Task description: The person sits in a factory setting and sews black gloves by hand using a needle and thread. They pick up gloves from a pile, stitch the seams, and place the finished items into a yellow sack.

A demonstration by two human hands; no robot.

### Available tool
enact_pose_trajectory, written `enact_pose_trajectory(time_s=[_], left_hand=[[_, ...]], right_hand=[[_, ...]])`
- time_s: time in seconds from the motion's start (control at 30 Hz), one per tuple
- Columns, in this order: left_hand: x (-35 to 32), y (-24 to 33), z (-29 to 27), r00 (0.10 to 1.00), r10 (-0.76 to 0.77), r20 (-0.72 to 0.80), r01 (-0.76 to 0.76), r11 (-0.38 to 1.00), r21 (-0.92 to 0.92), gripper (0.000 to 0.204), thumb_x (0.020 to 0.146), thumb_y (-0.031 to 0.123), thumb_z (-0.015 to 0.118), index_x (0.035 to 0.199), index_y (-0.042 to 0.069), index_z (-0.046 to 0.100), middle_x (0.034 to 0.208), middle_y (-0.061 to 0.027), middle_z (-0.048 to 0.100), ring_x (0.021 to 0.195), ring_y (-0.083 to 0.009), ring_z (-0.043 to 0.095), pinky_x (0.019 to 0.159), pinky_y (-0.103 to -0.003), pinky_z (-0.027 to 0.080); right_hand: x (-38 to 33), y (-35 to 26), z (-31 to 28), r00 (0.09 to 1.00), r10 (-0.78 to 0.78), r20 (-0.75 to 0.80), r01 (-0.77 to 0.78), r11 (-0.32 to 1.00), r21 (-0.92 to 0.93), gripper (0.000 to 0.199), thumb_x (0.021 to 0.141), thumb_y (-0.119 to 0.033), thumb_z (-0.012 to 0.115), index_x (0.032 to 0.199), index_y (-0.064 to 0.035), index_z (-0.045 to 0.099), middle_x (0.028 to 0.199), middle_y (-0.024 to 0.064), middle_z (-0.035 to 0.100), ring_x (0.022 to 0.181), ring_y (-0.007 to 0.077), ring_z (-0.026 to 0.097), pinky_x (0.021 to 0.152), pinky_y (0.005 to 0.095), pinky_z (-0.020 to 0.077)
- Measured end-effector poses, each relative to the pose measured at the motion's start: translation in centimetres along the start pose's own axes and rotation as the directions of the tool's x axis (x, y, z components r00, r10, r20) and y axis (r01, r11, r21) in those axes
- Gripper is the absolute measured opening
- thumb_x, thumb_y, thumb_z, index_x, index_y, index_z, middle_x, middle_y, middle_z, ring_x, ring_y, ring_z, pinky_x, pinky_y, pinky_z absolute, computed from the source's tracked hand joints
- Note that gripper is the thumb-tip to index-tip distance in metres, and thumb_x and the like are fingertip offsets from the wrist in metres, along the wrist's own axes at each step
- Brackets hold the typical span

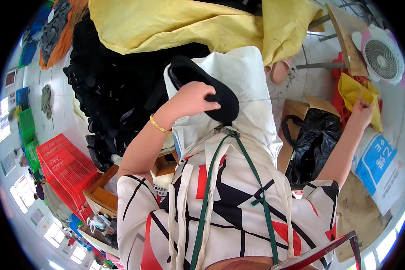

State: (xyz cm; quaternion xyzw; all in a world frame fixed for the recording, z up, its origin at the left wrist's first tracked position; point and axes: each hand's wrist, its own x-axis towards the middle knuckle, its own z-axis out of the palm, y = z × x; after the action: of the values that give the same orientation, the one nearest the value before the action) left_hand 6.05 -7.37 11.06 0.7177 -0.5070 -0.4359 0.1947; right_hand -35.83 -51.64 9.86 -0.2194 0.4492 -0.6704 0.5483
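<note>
My left hand point(194, 100) grips a black slipper-like shoe point(227, 101) by its side, with the thumb and fingers closed on its edge. The shoe hangs over the white cloth point(252, 76) across my lap, its opening facing up and away. Far out to the right, my right hand point(363, 112) is closed at the edge of a yellow woven bag point(353, 90). Its fingertips are small in view and partly merge with the yellow material. A green cord point(245, 150) runs down my front from a small dark metal piece point(227, 131) at the lap.
A large heap of black pieces point(108, 90) lies left of my lap, beneath yellow sheeting point(175, 27). A red basket point(65, 166) stands at lower left. To the right are a black plastic bag point(317, 135) by a cardboard box point(294, 108), and a fan point(381, 56).
</note>
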Motion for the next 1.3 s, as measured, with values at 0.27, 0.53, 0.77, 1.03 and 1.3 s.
enact_pose_trajectory(time_s=[0.27, 0.53, 0.77, 1.03, 1.3], left_hand=[[1.4, -0.4, 6.0, 0.993, 0.074, 0.090, -0.086, 0.987, 0.136, 0.029, 0.076, 0.026, 0.077, 0.087, 0.002, 0.064, 0.080, -0.0167, 0.062, 0.079, -0.0321, 0.061, 0.069, -0.041, 0.048], [-3.7, 2.5, 8.5, 0.730, 0.597, -0.333, -0.284, 0.708, 0.647, 0.011, 0.081, 0.016, 0.071, 0.083, 0.010, 0.062, 0.081, -0.0043, 0.061, 0.086, -0.0239, 0.062, 0.068, -0.037, 0.051], [-4.4, 0.7, 10.9, 0.929, -0.128, -0.347, 0.076, 0.984, -0.160, 0.025, 0.089, 0.025, 0.069, 0.102, 0.005, 0.062, 0.073, -0.0115, 0.063, 0.063, -0.0281, 0.062, 0.060, -0.036, 0.048], [-0.7, -1.0, 9.8, 0.982, -0.174, -0.072, 0.160, 0.972, -0.174, 0.025, 0.091, 0.025, 0.067, 0.095, 0.002, 0.059, 0.073, -0.0088, 0.058, 0.069, -0.0226, 0.058, 0.065, -0.033, 0.047], [-2.6, -1.2, 11.7, 0.905, -0.114, -0.411, -0.032, 0.943, -0.332, 0.027, 0.087, 0.019, 0.072, 0.103, 0.001, 0.060, 0.088, -0.0098, 0.064, 0.073, -0.0200, 0.061, 0.067, -0.033, 0.050]], right_hand=[[-3.3, 2.0, -6.3, 0.912, -0.311, 0.267, 0.405, 0.786, -0.467, 0.028, 0.092, -0.014, 0.052, 0.066, -0.0043, 0.046, 0.061, 0.0029, 0.047, 0.055, 0.0138, 0.042, 0.067, 0.0324, 0.0488], [-6.1, 6.7, -6.4, 0.942, -0.265, 0.207, 0.337, 0.764, -0.551, 0.021, 0.097, -0.017, 0.060, 0.084, -0.0022, 0.054, 0.067, 0.0028, 0.057, 0.061, 0.0096, 0.054, 0.060, 0.0255, 0.0465], [-5.8, 8.2, -7.8, 0.945, -0.213, 0.248, 0.318, 0.774, -0.548, 0.021, 0.095, -0.019, 0.064, 0.083, -0.0033, 0.056, 0.069, 0.0018, 0.057, 0.060, 0.0089, 0.052, 0.060, 0.0239, 0.0466], [-0.4, 4.6, -11.5, 0.821, -0.394, 0.413, 0.541, 0.311, -0.781, 0.028, 0.096, -0.026, 0.064, 0.089, 0.0009, 0.059, 0.071, 0.0050, 0.060, 0.062, 0.0111, 0.056, 0.060, 0.0261, 0.0472], [-4.8, 8.1, -11.3, 0.896, -0.142, 0.421, 0.426, 0.541, -0.725, 0.018, 0.097, -0.010, 0.060, 0.110, 0.0023, 0.057, 0.095, 0.0127, 0.070, 0.089, 0.0189, 0.068, 0.083, 0.0284, 0.0528]])
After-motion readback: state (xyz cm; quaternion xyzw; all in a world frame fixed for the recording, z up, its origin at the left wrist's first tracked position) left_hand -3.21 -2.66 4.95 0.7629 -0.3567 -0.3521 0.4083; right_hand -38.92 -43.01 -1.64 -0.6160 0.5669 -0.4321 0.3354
